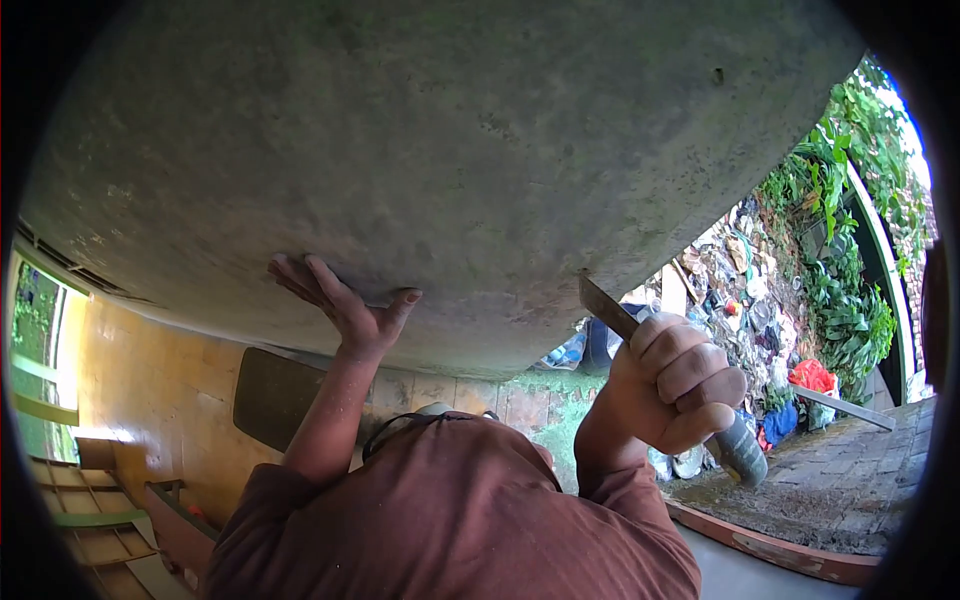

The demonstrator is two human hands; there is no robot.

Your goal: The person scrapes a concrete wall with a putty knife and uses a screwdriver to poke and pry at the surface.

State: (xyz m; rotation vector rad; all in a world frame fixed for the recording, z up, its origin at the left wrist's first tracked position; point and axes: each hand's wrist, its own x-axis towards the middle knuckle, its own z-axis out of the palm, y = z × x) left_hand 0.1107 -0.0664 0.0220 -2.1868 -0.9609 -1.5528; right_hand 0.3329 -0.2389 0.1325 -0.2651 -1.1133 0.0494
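Note:
A large grey, stained wall (450, 150) fills the upper part of the head view. My left hand (350, 305) lies against its lower part, with fingers spread and thumb out to the side. In my right hand (675, 385) is a knife-like scraper (610, 308), its wrapped handle showing below the fist. The flat metal blade points up and left, and its tip is at the wall surface. Pale dust coats the fingers of the right hand.
Yellowish tiles (150, 360) and a dark mat-like panel (275, 400) lie at left, near wooden furniture (180, 530). At right, a heap of rubbish (740, 290) adjoins green plants (850, 310) and a brick-paved strip (830, 480) with a reddish edge.

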